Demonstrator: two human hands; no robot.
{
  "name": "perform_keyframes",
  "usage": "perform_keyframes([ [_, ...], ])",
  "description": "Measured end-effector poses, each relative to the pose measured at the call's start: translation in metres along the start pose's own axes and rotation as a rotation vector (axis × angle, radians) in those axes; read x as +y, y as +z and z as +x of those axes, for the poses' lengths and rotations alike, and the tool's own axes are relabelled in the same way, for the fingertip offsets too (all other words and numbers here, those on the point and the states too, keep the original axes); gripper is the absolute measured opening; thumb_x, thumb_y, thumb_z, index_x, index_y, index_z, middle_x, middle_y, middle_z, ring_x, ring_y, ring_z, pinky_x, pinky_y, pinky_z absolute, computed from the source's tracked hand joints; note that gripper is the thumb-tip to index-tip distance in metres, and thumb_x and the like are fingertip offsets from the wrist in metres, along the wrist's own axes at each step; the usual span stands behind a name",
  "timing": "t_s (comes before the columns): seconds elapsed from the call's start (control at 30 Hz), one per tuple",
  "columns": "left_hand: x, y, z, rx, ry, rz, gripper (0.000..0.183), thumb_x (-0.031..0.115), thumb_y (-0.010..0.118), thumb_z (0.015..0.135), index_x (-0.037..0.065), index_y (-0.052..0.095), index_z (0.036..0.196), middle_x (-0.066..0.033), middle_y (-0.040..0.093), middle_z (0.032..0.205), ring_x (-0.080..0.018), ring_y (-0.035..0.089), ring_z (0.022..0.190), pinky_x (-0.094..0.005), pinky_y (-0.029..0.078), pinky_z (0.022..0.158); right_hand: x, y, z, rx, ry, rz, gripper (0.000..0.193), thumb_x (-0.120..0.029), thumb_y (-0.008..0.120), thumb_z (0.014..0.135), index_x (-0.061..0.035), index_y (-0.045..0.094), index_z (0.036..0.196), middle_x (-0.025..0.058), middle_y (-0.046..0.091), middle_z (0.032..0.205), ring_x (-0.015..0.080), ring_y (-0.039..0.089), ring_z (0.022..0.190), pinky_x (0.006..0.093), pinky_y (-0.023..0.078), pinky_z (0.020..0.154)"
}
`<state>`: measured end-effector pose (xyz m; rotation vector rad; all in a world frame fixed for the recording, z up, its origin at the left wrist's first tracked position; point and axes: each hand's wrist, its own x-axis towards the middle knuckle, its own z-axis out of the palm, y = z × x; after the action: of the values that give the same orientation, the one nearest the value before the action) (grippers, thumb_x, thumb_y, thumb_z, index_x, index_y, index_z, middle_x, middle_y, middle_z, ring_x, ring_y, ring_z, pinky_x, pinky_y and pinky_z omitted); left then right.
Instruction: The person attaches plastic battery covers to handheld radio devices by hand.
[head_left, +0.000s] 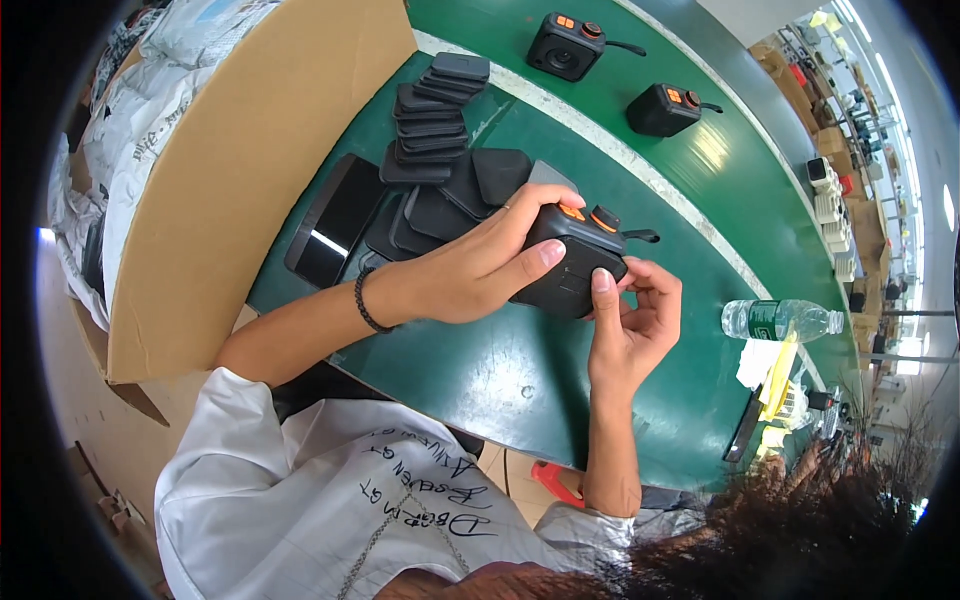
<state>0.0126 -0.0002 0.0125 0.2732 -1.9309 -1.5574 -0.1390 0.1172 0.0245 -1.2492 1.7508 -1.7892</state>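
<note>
Between both hands I hold a black box-shaped device (575, 262) with orange buttons, an orange-ringed knob and a short wrist strap. My left hand (490, 255) grips its left side, the thumb lying on the flat near face and the fingers over the top edge. My right hand (635, 320) pinches the lower right edge, thumb on that face and fingers curled at the side. Just left of the device, partly under my left hand, lie several loose flat black covers (440, 212). Behind them is an overlapping row of similar covers (430, 130).
A glossy black panel (335, 220) lies beside a large cardboard box (200, 200) at left. Two similar devices (566, 48) (664, 110) stand on the far green strip. At right are a water bottle (770, 319) and a yellow strip (777, 385) on the green table (480, 370).
</note>
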Motion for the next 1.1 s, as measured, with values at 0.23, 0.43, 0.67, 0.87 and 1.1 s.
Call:
perform_keyframes([
  [0.23, -0.001, 0.001, -0.001, 0.023, 0.000, -0.022, 0.039, 0.022, 0.042, 0.103, -0.001, 0.033, 0.133, -0.0200, 0.045, 0.130, -0.0281, 0.046, 0.122, -0.0388, 0.033, 0.107, -0.004, -0.006, 0.001, -0.061, 0.046, 0.060, 0.025, 0.002, 0.075, 0.083, 0.0015, 0.059, 0.101, 0.0053, 0.056, 0.093, 0.0077, 0.054, 0.078, 0.0228, 0.055, 0.064],
  [0.43, -0.009, 0.001, -0.003, 0.027, 0.016, -0.028, 0.036, 0.011, 0.039, 0.099, 0.002, 0.032, 0.133, -0.0141, 0.041, 0.127, -0.0178, 0.042, 0.119, -0.0333, 0.032, 0.107, 0.001, -0.014, 0.002, -0.205, -0.095, -0.106, 0.025, 0.003, 0.075, 0.082, 0.0003, 0.057, 0.100, 0.0088, 0.054, 0.101, 0.0123, 0.055, 0.086, 0.0242, 0.054, 0.064],
  [0.67, -0.006, 0.003, -0.001, 0.110, 0.017, -0.067, 0.032, 0.016, 0.038, 0.101, 0.002, 0.037, 0.129, -0.0129, 0.045, 0.122, -0.0171, 0.045, 0.112, -0.0324, 0.036, 0.101, 0.003, -0.011, 0.009, -0.072, -0.015, -0.010, 0.051, -0.019, 0.076, 0.086, -0.0026, 0.054, 0.129, 0.0166, 0.045, 0.130, 0.0218, 0.054, 0.114, 0.0325, 0.048, 0.094],
  [0.87, -0.003, 0.004, -0.003, 0.141, 0.052, -0.112, 0.031, 0.019, 0.037, 0.103, 0.002, 0.038, 0.129, -0.0119, 0.049, 0.115, -0.0162, 0.048, 0.104, -0.0322, 0.039, 0.097, 0.014, -0.009, 0.010, -0.346, 0.231, 0.438, 0.078, -0.032, 0.075, 0.087, 0.0006, 0.034, 0.145, 0.0146, 0.045, 0.140, 0.0232, 0.053, 0.122, 0.0364, 0.043, 0.104],
  [1.1, -0.003, 0.000, -0.002, 0.109, 0.075, -0.061, 0.032, 0.024, 0.034, 0.105, 0.002, 0.040, 0.128, -0.0141, 0.049, 0.118, -0.0192, 0.049, 0.107, -0.0331, 0.039, 0.097, 0.016, -0.007, 0.008, -0.373, 0.229, 0.448, 0.071, -0.016, 0.078, 0.083, -0.0005, 0.039, 0.140, 0.0123, 0.052, 0.134, 0.0215, 0.055, 0.119, 0.0351, 0.044, 0.103],
])
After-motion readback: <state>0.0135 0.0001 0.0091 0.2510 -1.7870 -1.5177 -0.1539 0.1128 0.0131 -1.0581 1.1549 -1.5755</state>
